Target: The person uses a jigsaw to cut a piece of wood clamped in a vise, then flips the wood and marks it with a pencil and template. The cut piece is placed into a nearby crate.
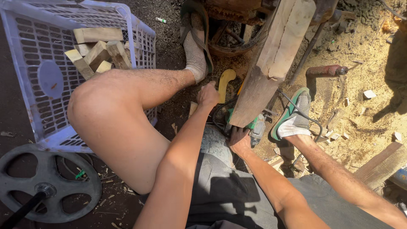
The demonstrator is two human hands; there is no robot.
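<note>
My left hand [207, 95] grips the lower end of a curved, pale yellow wooden piece [225, 81] between my legs. My right hand [239, 139] is closed on a green power tool [254, 127] that lies on the ground, half hidden under a slanted wooden plank [271, 63]. A black cable [296, 112] runs from the tool past my right foot. Both feet wear grey socks in sandals, and my left knee [106, 110] rises in front of the crate.
A white plastic crate [38, 76] at the left holds several cut wooden blocks [97, 53]. A dark metal wheel [46, 182] lies at the bottom left. Sawdust and wood scraps [360, 114] cover the ground at the right, with a rusty hammer-like tool [326, 70].
</note>
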